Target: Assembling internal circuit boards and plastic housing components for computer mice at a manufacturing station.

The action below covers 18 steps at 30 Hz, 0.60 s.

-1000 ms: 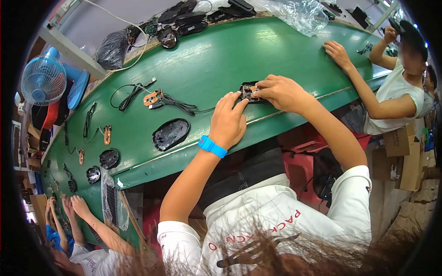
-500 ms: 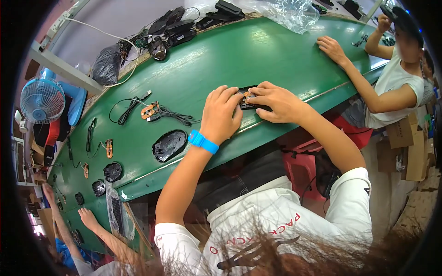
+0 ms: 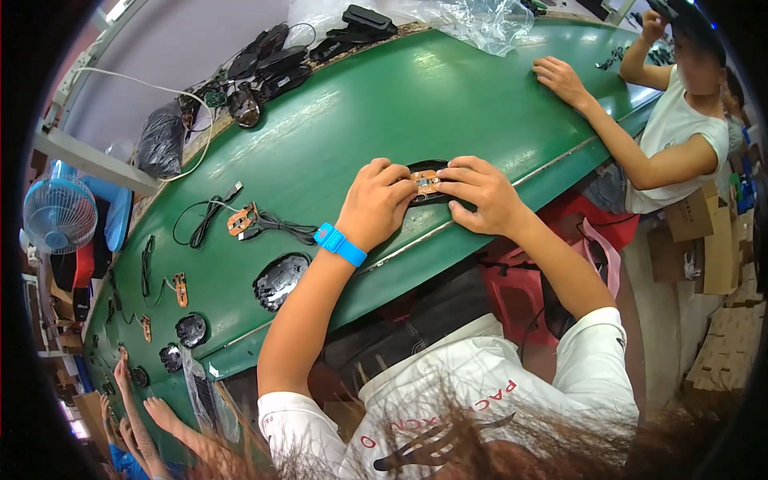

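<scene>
Between my hands a black computer mouse shell (image 3: 438, 199) rests on the green table, with an orange circuit board (image 3: 427, 183) inside it. My left hand (image 3: 374, 203), a blue band on its wrist, grips the shell's left end, fingertips against the board. From the other side my right hand (image 3: 485, 196) closes on the shell, its fingers pressing at the board's right edge. The fingers partly cover both parts. Left of my left wrist lies another open black shell (image 3: 280, 282). Beyond it are a second orange board (image 3: 239, 223) and coiled black cables (image 3: 282, 230).
More boards (image 3: 181, 290) and round black shells (image 3: 191, 329) line the table (image 3: 384, 104) to the left. Black parts (image 3: 272, 68) and clear plastic (image 3: 492, 28) lie along the back. A co-worker's arm (image 3: 596, 112) reaches in at right; other arms (image 3: 188, 428) show lower left.
The view has shifted slightly, so the table things appear further left. My hands stay on the shell, and more of the circuit board shows between them.
</scene>
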Available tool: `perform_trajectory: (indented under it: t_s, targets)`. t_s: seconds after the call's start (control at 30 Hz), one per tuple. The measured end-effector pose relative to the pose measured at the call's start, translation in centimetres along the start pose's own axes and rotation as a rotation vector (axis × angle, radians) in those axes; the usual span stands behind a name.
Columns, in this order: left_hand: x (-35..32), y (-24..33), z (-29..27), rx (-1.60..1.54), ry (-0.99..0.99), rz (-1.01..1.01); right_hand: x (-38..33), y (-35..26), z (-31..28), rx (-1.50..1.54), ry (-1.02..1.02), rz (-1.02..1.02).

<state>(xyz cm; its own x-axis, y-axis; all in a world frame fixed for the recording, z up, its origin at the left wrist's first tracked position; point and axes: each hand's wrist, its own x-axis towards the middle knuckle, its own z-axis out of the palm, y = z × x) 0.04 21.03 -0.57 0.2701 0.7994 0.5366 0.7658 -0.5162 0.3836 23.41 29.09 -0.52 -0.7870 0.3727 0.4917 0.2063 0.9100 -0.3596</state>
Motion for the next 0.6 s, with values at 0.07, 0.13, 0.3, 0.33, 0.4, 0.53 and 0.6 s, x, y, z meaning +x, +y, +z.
perform_trajectory:
  t_s: [0.07,0.13,0.3,0.33,0.4,0.53,0.6]
  targets:
    - [0.1,0.0,0.0,-0.021,-0.018,-0.004,-0.1,-0.1,0.1,-0.008,0.026,0.007]
    - [0.3,0.0,-0.2,-0.047,-0.044,-0.016,-0.2,-0.1,0.0,-0.036,0.025,-0.003]
    - [0.6,0.0,-0.4,-0.063,-0.07,-0.033,0.3,-0.7,-0.3,-0.053,-0.01,0.023]
    - [0.6,0.1,-0.4,-0.046,-0.058,-0.029,0.4,-0.8,-0.4,-0.053,-0.01,0.023]
    - [0.5,0.2,-0.2,-0.014,-0.035,-0.025,0.6,-1.1,-0.5,-0.045,0.006,0.053]
    - [1.1,0.4,-0.3,-0.058,-0.036,-0.045,0.9,-1.3,-0.6,-0.116,0.005,0.07]
    - [1.0,0.4,-0.1,-0.05,-0.043,-0.047,0.9,-1.4,-0.5,-0.155,0.002,0.073]
